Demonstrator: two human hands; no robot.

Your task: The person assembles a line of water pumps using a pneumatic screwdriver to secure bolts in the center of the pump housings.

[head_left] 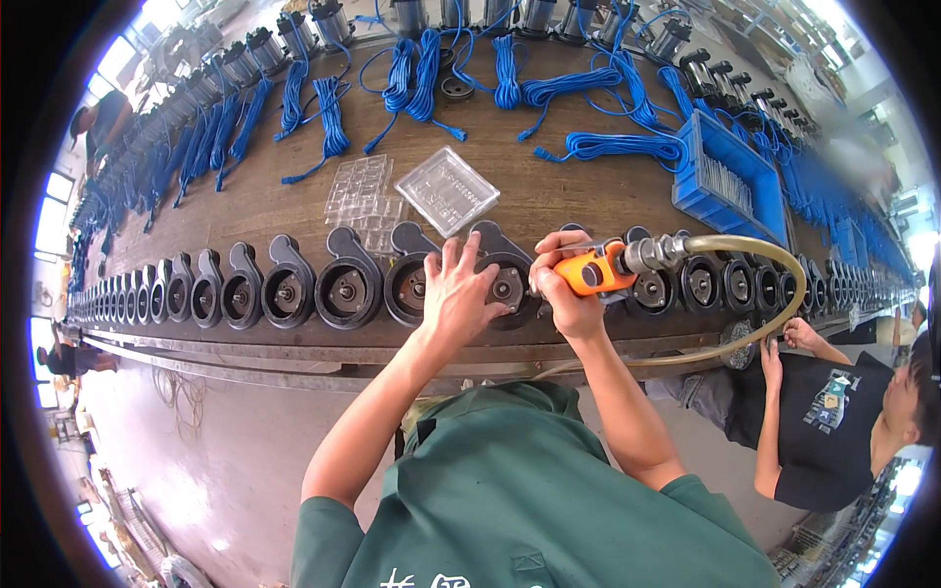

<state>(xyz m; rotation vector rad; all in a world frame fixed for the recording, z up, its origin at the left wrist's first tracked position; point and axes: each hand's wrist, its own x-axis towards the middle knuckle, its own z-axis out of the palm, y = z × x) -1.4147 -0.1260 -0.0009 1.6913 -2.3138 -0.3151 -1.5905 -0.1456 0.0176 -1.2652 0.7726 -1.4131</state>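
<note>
My left hand (pixel 454 299) lies with spread fingers against a round black pump housing (pixel 507 286) that has a curved spout. My right hand (pixel 572 306) is wrapped round an orange air-powered tool (pixel 592 273), held level with its working end toward that same housing. The fingers hide its tip, so whether it touches the housing is unclear. A metal coupling (pixel 655 254) joins the tool to a yellowish air hose (pixel 799 284), which loops down on the right. Left of my left hand stands another housing (pixel 349 290) with a metal centre.
Similar housings line the table's (pixel 245 211) near edge. Beyond my hands lie a clear plastic tray (pixel 447 191) and coiled blue cables (pixel 423 83). A blue bin (pixel 720 201) stands at right; metal motors (pixel 333 22) line the far side. A co-worker (pixel 823 426) works at right.
</note>
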